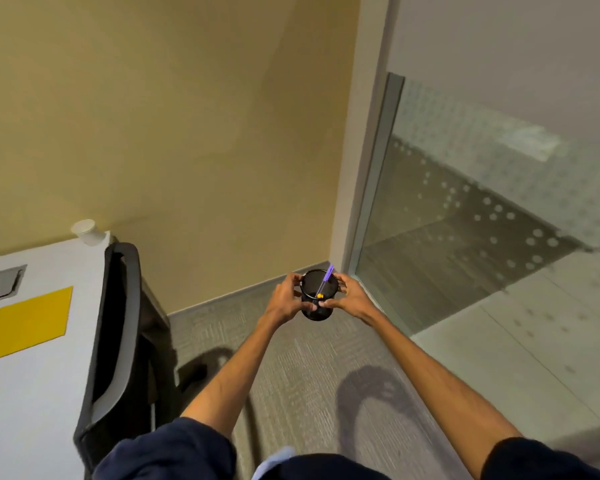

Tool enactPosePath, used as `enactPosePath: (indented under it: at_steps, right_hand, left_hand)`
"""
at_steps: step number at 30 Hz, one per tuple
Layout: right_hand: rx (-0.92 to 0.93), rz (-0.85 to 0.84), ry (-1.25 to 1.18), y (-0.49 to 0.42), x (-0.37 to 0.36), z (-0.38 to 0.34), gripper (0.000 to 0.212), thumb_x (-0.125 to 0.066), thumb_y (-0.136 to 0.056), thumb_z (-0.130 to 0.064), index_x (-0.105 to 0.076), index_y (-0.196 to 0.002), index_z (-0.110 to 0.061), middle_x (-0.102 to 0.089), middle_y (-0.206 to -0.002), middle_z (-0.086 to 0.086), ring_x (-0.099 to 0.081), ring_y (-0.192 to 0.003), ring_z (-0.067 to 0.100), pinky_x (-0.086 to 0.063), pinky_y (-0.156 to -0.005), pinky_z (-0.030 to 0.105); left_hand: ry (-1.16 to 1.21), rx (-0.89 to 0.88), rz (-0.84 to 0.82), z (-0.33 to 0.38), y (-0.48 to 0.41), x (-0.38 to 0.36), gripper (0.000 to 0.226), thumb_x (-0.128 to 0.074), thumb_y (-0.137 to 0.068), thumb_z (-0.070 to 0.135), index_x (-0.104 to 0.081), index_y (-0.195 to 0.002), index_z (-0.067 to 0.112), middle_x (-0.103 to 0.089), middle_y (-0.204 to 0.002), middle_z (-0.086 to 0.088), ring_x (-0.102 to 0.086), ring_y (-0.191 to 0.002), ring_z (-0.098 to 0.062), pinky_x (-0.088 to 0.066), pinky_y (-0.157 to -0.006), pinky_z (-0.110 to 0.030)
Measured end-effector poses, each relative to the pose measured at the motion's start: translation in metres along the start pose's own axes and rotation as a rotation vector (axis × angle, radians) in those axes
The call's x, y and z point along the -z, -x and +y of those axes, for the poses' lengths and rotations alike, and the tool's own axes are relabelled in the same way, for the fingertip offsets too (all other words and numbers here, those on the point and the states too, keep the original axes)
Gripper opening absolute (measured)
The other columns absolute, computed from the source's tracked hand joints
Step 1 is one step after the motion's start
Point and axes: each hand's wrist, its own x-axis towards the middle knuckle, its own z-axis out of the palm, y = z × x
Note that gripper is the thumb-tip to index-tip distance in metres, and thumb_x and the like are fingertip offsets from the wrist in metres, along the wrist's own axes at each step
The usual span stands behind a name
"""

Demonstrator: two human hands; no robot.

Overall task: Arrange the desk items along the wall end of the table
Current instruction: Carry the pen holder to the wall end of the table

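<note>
I hold a black mesh pen cup out in front of me over the carpet, well right of the table. My left hand grips its left side and my right hand grips its right side. A purple pen leans inside the cup, and a small yellow piece sits at the cup's near rim. On the white table at the far left lies a yellow folder with an orange edge. A white paper cup stands at the table's wall end.
A black office chair stands between me and the table's right edge. A grey cable hatch is set into the tabletop. The yellow wall runs behind; a glass partition stands on the right. Grey carpet lies underfoot.
</note>
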Motion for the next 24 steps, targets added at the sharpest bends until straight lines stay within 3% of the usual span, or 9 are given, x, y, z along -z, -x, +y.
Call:
enactPosePath:
  at_steps: [5,10,17,24]
  right_hand:
    - [0.019,-0.096,0.011,-0.055,0.001,-0.013,0.087,-0.084,-0.071,-0.001,-0.039,-0.145,-0.004,-0.047,-0.148,0.016,-0.044,-0.139,0.032,-0.036,-0.115,0.041]
    - [0.023,-0.172,0.016,-0.117,-0.009,-0.026,0.085,-0.082,-0.072,0.004,-0.04,-0.145,-0.003,-0.047,-0.148,0.015,-0.044,-0.139,0.03,-0.036,-0.112,0.033]
    - [0.028,-0.234,0.071,-0.225,-0.025,-0.057,0.09,-0.084,-0.072,-0.001,-0.036,-0.148,-0.003,-0.043,-0.152,0.015,-0.042,-0.141,0.032,-0.035,-0.119,0.046]
    - [0.07,-0.271,0.133,-0.321,-0.05,-0.105,0.091,-0.086,-0.07,-0.003,-0.038,-0.147,-0.004,-0.044,-0.151,0.015,-0.045,-0.138,0.032,-0.038,-0.113,0.04]
  left_hand:
    - [0.014,0.056,0.044,-0.005,-0.038,0.017,0.079,-0.087,-0.065,0.004,-0.045,-0.133,0.001,-0.056,-0.137,-0.016,-0.063,-0.112,-0.034,-0.052,-0.096,-0.049]
    - [0.019,0.119,0.088,-0.02,-0.083,0.037,0.08,-0.088,-0.065,0.007,-0.044,-0.133,0.002,-0.057,-0.136,-0.015,-0.063,-0.111,-0.033,-0.053,-0.094,-0.046]
    - [0.004,0.172,0.122,-0.039,-0.175,0.083,0.083,-0.089,-0.064,0.009,-0.044,-0.132,0.002,-0.057,-0.132,-0.015,-0.062,-0.113,-0.032,-0.053,-0.095,-0.046]
    - [-0.083,0.19,0.141,-0.058,-0.256,0.15,0.079,-0.088,-0.066,0.013,-0.046,-0.132,0.003,-0.058,-0.131,-0.015,-0.062,-0.112,-0.031,-0.053,-0.095,-0.045]
